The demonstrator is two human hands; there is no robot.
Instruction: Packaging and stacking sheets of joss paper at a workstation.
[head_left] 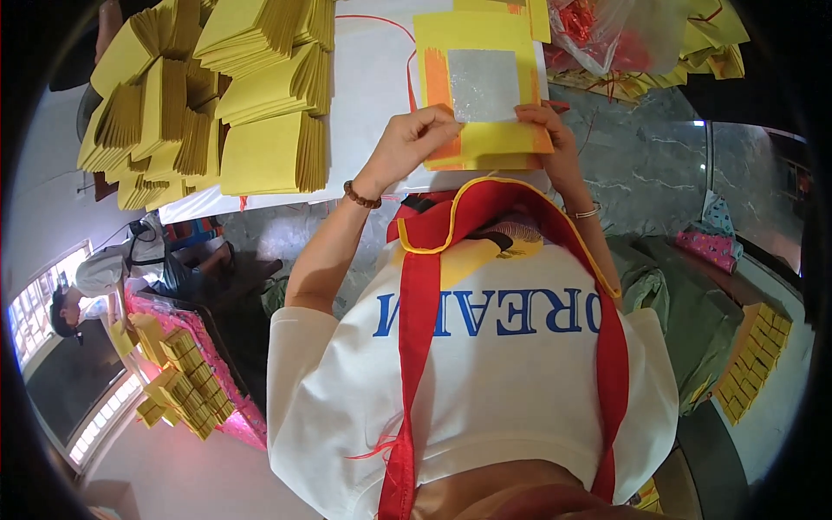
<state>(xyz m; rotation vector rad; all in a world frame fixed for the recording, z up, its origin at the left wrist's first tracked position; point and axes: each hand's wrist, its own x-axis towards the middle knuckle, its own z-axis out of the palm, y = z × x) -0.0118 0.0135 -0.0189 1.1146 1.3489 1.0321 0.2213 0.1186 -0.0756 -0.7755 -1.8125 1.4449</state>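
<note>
A yellow joss paper sheet point(472, 35) lies at the near edge of the white table, with an orange band and a silver foil square point(483, 84) in its middle. Its near part looks folded up in a flap point(503, 139). My left hand point(412, 146) pinches the sheet at the left end of this flap, thumb and forefinger together. On the right side, my right hand point(555, 143) grips the sheet's edge, its fingertips over the paper beside the silver square; its thumb is hidden.
Stacks of folded yellow paper point(273, 152) fill the table's left side. A red string point(409, 74) lies on the white tabletop point(368, 87). At the far right sits a clear plastic bag point(607, 35) with red material. Another person point(104, 269) works at left beside a pink-covered table point(247, 420).
</note>
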